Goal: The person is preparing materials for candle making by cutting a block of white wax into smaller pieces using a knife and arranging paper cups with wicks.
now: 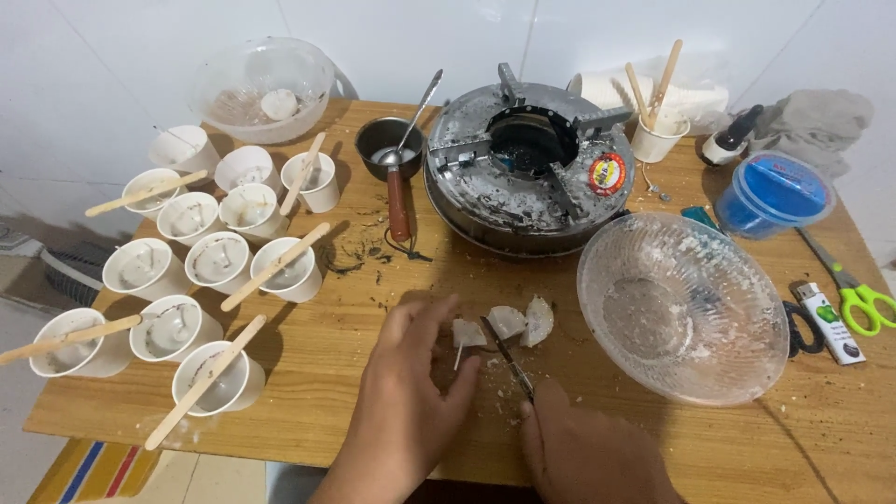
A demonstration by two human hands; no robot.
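Wax pieces [504,325] lie between hands; right hand [597,457] holds knife [509,357].

I see a wooden table [355,308] carrying paper cups [168,280] with wooden sticks at its left, a gas burner [527,168] at the back, a small pot [387,145], two glass bowls [681,308], wax pieces [509,322] near the front, a blue tub [770,196], scissors [854,294] and a lighter [828,322].

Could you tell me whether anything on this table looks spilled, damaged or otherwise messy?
Yes. White wax residue is splattered over the gas stove, and dark burnt-looking crumbs lie scattered on the wooden table beside the small pot. The big glass bowl is smeared white.
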